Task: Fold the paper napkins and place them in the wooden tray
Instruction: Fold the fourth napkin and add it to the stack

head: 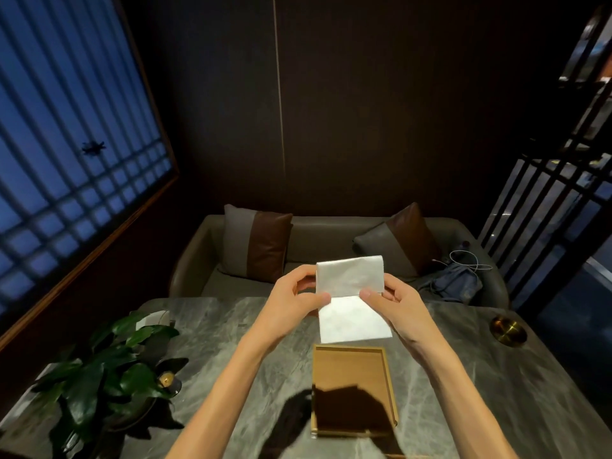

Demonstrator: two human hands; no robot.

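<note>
Napkin (351,293): white paper, held in the air above the counter (251,352), over the far-middle part of it. Upper half is folded over toward the person; lower half hangs flat below the fold line, its bottom edge just beyond the tray's far rim.
Left hand (291,301): gripping the napkin's left edge, thumb on the near face at the fold line, fingers curled behind the upper half.
Right hand (394,301): gripping the napkin's right edge the same way, thumb tip at the fold line, fingers behind.
Tray (354,351): wooden, rectangular, low rim, lying on the counter near the middle of the near edge, long side running away from the person. No napkin in it. Near half sits in dark shadow.
Counter: grey marbled stone.
Plant (109,369): dark green leaves, at the counter's left edge, well apart from the tray.
Brass dish (508,329): round, near the far right corner of the counter.
Sofa (331,246): beyond the far edge, two grey-and-brown cushions (256,243) on it, a blue bag (458,283) and a white cable at its right end.
</note>
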